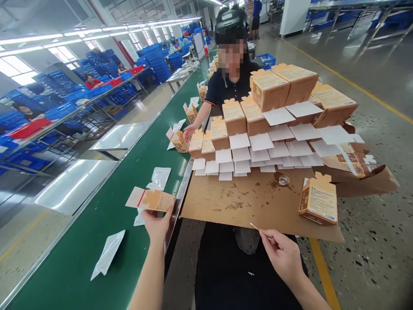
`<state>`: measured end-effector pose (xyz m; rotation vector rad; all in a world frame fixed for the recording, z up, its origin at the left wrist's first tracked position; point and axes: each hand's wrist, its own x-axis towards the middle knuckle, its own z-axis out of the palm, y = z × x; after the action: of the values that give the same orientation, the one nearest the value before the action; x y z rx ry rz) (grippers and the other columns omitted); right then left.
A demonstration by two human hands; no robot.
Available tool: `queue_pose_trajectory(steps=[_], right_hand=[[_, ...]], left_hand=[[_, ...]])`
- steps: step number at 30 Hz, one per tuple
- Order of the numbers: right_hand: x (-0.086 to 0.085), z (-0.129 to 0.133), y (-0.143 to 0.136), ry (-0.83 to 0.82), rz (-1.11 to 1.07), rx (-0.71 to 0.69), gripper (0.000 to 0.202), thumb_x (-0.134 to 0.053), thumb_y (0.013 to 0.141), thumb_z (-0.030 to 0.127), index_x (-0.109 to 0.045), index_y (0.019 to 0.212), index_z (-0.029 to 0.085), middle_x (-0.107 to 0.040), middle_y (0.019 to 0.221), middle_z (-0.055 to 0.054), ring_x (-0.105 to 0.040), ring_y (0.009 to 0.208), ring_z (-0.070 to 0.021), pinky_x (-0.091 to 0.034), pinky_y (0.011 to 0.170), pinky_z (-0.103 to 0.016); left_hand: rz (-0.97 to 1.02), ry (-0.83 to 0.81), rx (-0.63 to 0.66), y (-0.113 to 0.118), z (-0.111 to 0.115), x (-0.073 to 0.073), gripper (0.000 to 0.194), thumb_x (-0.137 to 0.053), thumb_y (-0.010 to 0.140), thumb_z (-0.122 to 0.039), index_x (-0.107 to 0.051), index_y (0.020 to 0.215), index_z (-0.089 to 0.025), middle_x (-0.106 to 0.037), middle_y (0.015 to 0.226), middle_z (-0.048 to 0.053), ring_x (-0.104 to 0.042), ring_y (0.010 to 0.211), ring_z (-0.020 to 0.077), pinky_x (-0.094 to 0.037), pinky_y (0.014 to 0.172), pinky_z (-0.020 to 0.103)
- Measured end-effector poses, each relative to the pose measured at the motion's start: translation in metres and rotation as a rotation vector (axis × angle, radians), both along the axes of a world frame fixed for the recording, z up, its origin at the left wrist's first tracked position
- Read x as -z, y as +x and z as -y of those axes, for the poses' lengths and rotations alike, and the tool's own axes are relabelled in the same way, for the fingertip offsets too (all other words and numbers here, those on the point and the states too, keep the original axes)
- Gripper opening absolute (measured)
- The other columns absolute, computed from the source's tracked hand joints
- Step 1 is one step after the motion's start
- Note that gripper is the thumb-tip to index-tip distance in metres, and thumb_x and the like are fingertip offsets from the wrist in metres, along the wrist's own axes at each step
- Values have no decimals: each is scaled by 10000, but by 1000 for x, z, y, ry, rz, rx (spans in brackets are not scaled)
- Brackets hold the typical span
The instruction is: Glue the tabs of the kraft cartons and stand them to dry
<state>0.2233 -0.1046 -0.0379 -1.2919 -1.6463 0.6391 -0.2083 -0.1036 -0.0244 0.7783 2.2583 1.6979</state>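
My left hand (157,221) grips a small orange-brown box (158,200) at the edge of the green conveyor belt (77,258); the box's pale flap with a red strip points left. Between the thumb and fingers of my right hand (280,254) is a thin cotton swab (254,226), held over the front edge of a brown cardboard sheet (222,206). A silvery packet (159,177) lies on the belt just beyond the held box, and another packet (108,254) is nearer to me. On the cardboard's right stands one upright box (319,200).
Stacked boxes (235,116) with white flaps cover the cardboard's far side. A small clear dish (283,180) sits amid wet spots. Across the stack, a person (237,90) reaches toward a box (179,141) on the belt.
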Motion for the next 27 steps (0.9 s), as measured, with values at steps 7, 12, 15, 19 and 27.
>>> queue_pose_trajectory(steps=[7,12,15,19,27], right_hand=[[-4,-9,-4,43,-7,-13,332,-727,1088,397,-836,797,281,-562,539,33,-540,440,-170,-487,486,-297],[-12,-11,9,135,-2,34,304,-743,1080,388,-823,808,278,-548,544,47,-518,420,-151,-461,444,-266],[-17,-6,25,166,-16,93,253,-779,1059,383,-832,835,276,-544,555,55,-508,418,-140,-462,435,-250],[-21,-6,35,156,-20,160,271,-775,1055,398,-850,828,271,-551,544,53,-512,416,-139,-471,433,-246],[-33,-15,15,175,-34,164,291,-755,1065,393,-885,835,271,-670,578,22,-583,444,-155,-510,455,-266]], left_hand=[[-80,-285,-73,-21,-18,-1,747,-1066,634,-415,-568,1171,-268,-768,1187,141,-762,1361,517,-551,1249,777],[-124,-176,-48,-12,1,-3,1053,-1050,676,-460,-548,1560,-183,-710,1467,201,-705,1479,434,-533,1332,649],[-252,-105,-154,3,26,0,1025,-993,716,-536,-583,1580,-166,-682,1398,172,-772,1262,379,-669,1147,612],[-353,97,61,34,-2,-20,616,-886,866,-573,-710,1355,-243,-682,1115,58,-756,952,264,-706,850,450],[-761,163,774,73,-236,-115,714,-915,943,-501,-723,1597,-287,-630,1601,181,-665,1469,386,-620,1188,569]])
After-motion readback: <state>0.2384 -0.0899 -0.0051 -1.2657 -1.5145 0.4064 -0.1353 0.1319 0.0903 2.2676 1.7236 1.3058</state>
